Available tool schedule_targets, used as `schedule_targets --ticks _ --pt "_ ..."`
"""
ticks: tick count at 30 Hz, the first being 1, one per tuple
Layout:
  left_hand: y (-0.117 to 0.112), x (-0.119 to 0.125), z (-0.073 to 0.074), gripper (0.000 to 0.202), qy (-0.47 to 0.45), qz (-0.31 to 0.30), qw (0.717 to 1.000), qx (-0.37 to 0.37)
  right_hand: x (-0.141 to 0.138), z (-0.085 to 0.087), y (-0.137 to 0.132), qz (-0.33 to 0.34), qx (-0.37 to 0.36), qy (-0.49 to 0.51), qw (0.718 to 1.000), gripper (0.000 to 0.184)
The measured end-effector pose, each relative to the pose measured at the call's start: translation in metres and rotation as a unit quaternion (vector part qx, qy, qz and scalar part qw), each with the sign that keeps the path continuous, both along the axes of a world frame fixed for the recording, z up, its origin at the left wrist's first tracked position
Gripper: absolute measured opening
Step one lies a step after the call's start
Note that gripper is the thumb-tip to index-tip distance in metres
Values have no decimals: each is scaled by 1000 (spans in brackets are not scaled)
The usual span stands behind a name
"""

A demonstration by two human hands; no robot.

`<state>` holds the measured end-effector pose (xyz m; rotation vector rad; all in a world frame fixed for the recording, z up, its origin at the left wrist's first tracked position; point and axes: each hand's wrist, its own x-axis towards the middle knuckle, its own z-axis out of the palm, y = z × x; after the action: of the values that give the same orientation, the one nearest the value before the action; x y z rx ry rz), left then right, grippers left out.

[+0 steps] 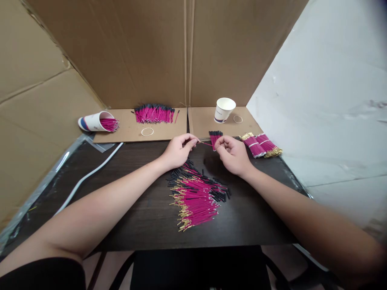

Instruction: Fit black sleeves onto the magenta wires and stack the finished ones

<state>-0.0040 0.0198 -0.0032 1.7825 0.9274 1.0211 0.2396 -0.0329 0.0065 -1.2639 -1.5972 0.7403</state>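
Observation:
Between my hands stretches one short magenta wire (pixel 207 143) with a gold tip at its left end. My left hand (pixel 179 150) pinches that gold end. The fingers of my right hand (pixel 232 154) are closed at the wire's other end, which they hide. Below them on the dark table lies a loose pile of magenta wires (pixel 196 201) with gold ends toward the left. Small black sleeves (pixel 220 195) are scattered over and around the pile. Just behind my right hand sits a small group of black-capped magenta wires (pixel 215 135).
A larger row of black-capped wires (pixel 155 113) lies on the cardboard strip (pixel 127 136) at the back. Left of it is a tipped paper cup (pixel 93 122) with wires inside. An upright paper cup (pixel 224 110), rubber bands (pixel 147 131), banded wire bundles (pixel 260 145) and a white cable (pixel 90 173) are around.

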Motion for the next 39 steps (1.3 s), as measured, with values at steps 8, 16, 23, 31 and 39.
schedule_targets --ticks 8,16,23,31,39 --pt "-1 0 1 23 15 -1 1000 5 0 1 -1 12 18 -13 1000 13" --pt "-3 0 4 25 24 -8 1000 5 1 -6 0 25 68 -18 997 12" --pt "-5 0 6 26 45 -19 999 23 0 -7 0 36 89 -23 995 15" --pt "-6 -1 7 25 66 -26 997 37 0 -7 -1 44 96 -18 994 16" --pt "-7 -1 7 23 85 -24 995 39 -1 -6 -1 44 102 -18 994 16"
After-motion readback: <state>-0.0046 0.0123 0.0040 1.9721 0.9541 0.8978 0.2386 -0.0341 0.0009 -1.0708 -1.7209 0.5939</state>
